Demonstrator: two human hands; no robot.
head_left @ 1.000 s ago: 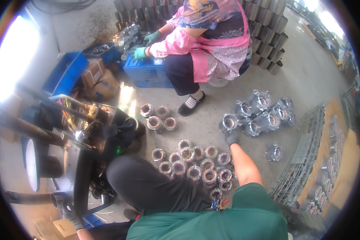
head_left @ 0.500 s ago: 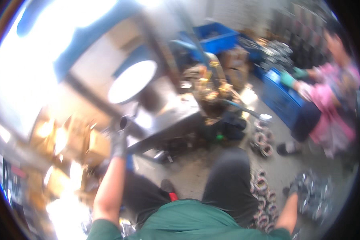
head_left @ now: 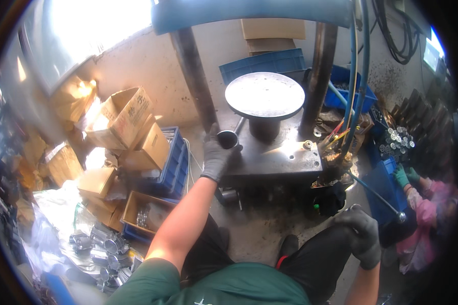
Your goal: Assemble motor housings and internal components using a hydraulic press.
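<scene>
My left hand [head_left: 219, 156], in a grey glove, is closed around a short, dark, round metal tube [head_left: 228, 139] with its open mouth facing up. It is at the left front of a steel press table [head_left: 269, 161]. A slim rod [head_left: 240, 125] shows just behind the tube; whether they are joined cannot be told. Beyond stands a flat round metal plate [head_left: 264, 95] on a thick post. My right hand [head_left: 362, 236], also gloved in grey, is curled near my right knee, apart from the table. Whatever it may hold is hidden by its fingers.
Dark uprights [head_left: 194, 76] frame the table. Cardboard boxes [head_left: 122, 118], blue crates [head_left: 173, 165] and silver metal parts [head_left: 109, 249] lie left. At right, a lever with a ball end [head_left: 401, 217] sticks out near a green-gloved co-worker [head_left: 425, 203] beside a blue crate.
My view has swung right toward the table. My right hand has come up from the metal parts on the floor to near my knee. My left hand still holds the tube.
</scene>
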